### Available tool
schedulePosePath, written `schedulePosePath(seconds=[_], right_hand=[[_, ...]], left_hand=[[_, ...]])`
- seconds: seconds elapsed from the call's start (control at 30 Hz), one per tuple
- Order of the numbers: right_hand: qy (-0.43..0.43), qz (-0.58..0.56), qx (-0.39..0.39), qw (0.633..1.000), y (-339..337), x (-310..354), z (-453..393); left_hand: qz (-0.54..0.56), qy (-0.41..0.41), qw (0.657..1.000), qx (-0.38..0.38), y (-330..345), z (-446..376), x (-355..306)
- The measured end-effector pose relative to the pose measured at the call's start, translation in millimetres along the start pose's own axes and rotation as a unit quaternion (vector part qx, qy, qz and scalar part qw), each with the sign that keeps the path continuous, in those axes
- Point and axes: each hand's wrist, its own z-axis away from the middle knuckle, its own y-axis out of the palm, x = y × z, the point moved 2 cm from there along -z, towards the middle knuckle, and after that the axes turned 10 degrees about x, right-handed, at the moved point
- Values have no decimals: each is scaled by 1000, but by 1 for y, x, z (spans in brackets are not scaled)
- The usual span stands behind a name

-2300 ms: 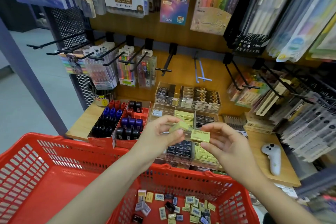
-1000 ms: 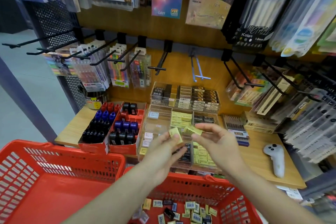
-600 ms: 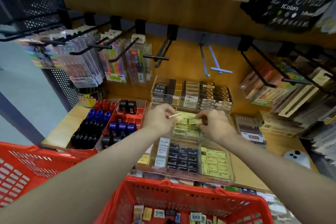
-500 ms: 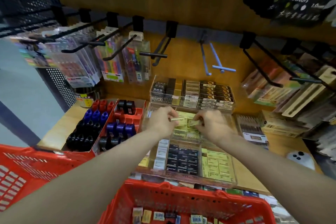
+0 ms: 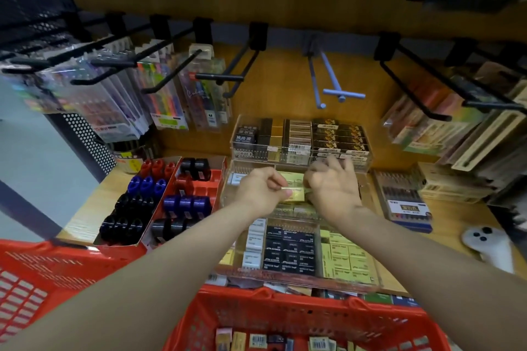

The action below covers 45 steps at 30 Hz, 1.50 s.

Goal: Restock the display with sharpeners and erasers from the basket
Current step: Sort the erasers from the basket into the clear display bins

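My left hand [image 5: 261, 192] was curled, thumb and forefinger pinching a thin yellow eraser [image 5: 285, 188] over the middle tier of the clear display tray [image 5: 296, 279]. My right hand [image 5: 333, 189] hovered just beside it, fingers bent over the yellow eraser stack [image 5: 295, 196]; whether they gripped anything I could not tell. Motion blur obscured the labels. The red basket [image 5: 299, 313] of erasers below was cut off.

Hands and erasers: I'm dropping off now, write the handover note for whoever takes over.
Left hand pinches a yellow eraser over the middle tier of the clear display tray.
Right hand is over the same tier, fingers curled; its hold is unclear.
Done: yellow erasers fill that tier and the front right compartment.
Left: set this one in; more stock lies in the red basket.
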Motion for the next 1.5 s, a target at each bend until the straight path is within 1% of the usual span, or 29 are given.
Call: schedulePosePath(seconds=[0.1,0.2,0.27,0.3,0.4,0.47,0.53,0.57,0.67,0.73,0.8,0.9,1.0,1.07,1.13,1.2,1.23,1.27,1.3,1.33,1.4,1.43,1.5], right_hand=[[-32,-115,30,992,-4,-10,-1],[-58,-270,10,961,-11,-31,8],[-48,-303,-9,952,-13,-44,17],[-45,-307,-10,951,-12,-48,21],[-41,-305,4,951,-3,-51,29],[-47,-305,11,951,3,-46,33],[-55,-294,11,954,8,-41,37],[-60,-291,12,955,10,-39,40],[-81,-289,34,953,16,-36,49],[-91,-252,62,961,20,-37,54],[-86,-232,95,964,22,-39,58],[-59,-191,133,971,20,-36,55],[-39,-95,107,989,11,-29,48],[-32,-72,109,991,9,-25,48],[-33,-98,85,991,8,-26,56],[-70,-147,-6,987,8,-25,77],[-99,-163,-55,980,8,-23,90],[-130,-171,-89,972,11,-20,106],[-157,-171,-93,968,15,-16,122],[-174,-168,-53,969,23,-9,138],[-168,-161,90,968,44,3,166],[-155,-162,153,963,58,8,178],[-119,-192,246,943,92,16,198]], left_hand=[[-29,4,1000,2,8,-4,-2],[-51,3,999,-4,17,-12,-5],[-74,-1,997,6,25,-15,-8],[-101,3,995,9,29,-16,-8],[-222,39,974,-34,34,-16,-10],[-240,31,969,-51,32,-17,-12],[-222,19,973,-55,27,-19,-14],[-215,23,975,-46,24,-20,-14],[-207,32,978,11,19,-21,-15],[-229,21,972,46,14,-25,-18],[-273,7,959,75,13,-30,-25],[-312,10,947,79,16,-36,-32],[-315,31,947,60,17,-32,-26],[-302,61,951,37,15,-21,-20],[-322,131,938,-10,14,-3,-15],[-347,226,909,-38,19,25,-7],[-360,274,891,-35,25,41,-4],[-379,312,871,-18,33,58,3],[-402,331,854,15,42,76,9],[-432,324,840,64,53,92,17],[-482,261,820,164,75,118,35],[-493,221,817,203,87,129,45],[-475,149,827,262,109,145,70]])
